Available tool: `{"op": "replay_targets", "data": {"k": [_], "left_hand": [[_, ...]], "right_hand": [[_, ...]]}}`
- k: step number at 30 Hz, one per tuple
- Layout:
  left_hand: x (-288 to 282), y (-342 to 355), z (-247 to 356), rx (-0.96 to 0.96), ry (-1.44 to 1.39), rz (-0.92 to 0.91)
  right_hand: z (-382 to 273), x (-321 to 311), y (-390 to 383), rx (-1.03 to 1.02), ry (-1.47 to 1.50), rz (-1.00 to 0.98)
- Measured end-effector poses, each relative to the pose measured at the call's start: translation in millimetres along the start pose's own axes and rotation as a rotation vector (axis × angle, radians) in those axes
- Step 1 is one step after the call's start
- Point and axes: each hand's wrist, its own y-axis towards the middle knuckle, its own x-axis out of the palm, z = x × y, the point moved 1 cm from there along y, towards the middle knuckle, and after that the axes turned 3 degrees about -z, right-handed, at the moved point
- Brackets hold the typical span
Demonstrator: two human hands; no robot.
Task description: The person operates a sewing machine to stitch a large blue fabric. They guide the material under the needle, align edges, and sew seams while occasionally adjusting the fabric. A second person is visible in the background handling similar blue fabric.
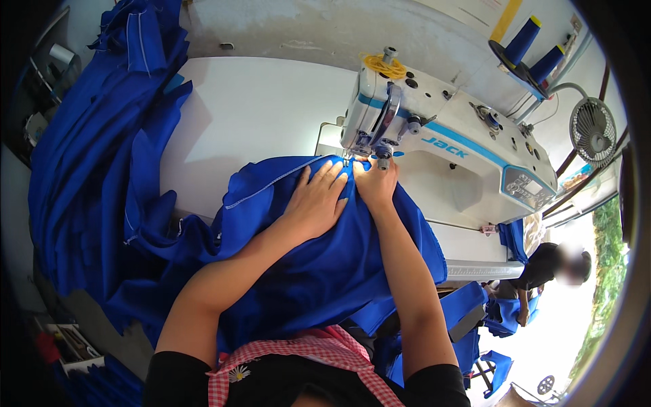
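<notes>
Blue fabric (pixel 285 264) with a white-stitched edge spreads over the white sewing table and down toward my lap. My left hand (pixel 317 197) lies on it left of the needle, fingers extended and slightly apart. My right hand (pixel 376 178) grips the fabric just right of the presser foot (pixel 346 160), its fingertips partly hidden by the machine head. Both hands are close under the head of the white and teal sewing machine (pixel 447 149), where the fabric's top edge runs to the needle area.
A big blue fabric heap (pixel 88 176) hangs at left. Thread cones (pixel 522 41) and a small fan (pixel 593 132) stand upper right. Another person (pixel 539 268) handles blue fabric at far right. A tray of tools (pixel 74 346) sits lower left; a wall (pixel 271 27) runs behind the table.
</notes>
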Motion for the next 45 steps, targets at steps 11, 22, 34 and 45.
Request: {"op": "replay_targets", "data": {"k": [11,22,34,45], "left_hand": [[-3,10,-2,0.098,-0.126,0.112],[1,36,-40,0.256,-0.268,0.271],[-34,-22,-54,-0.185,0.223,0.453],[-33,-25,-49,-0.044,-0.065,0.627]], "right_hand": [[-9,-6,7,0.084,0.058,-0.027],[-9,-3,8,0.129,-0.011,-0.148],[-91,-96,-91,0.201,0.089,-0.351],[-122,-113,-140,0.176,0.337,-0.303]]}}
